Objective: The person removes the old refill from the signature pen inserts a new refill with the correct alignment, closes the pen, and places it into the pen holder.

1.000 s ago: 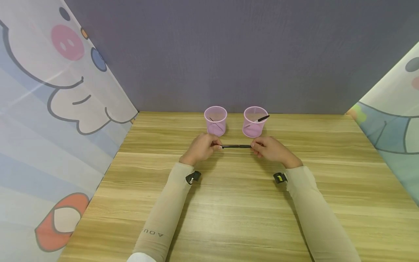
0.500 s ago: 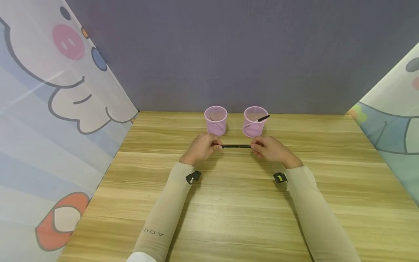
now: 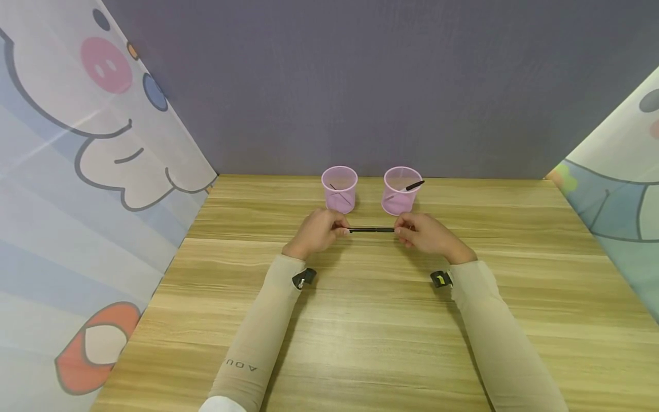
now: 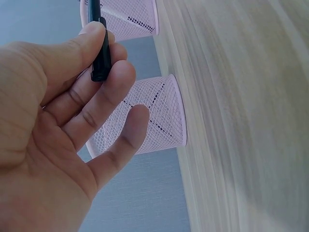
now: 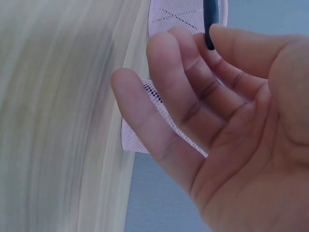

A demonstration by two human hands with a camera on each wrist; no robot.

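Head view: I pinch the black pen (image 3: 373,230) at its ends with my left hand (image 3: 318,232) and right hand (image 3: 426,233), before the pink mesh cups (image 3: 332,204), judging it light, stiff, rather slippery, and steadiest gripped near both tips.

Fingertips (image 3: 341,232) are hiding the pen (image 3: 372,230) at both ends, head view. The left wrist view is cropping one cup (image 4: 130,13).

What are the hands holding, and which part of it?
A black pen. The left hand pinches one end and the right hand pinches the other end.
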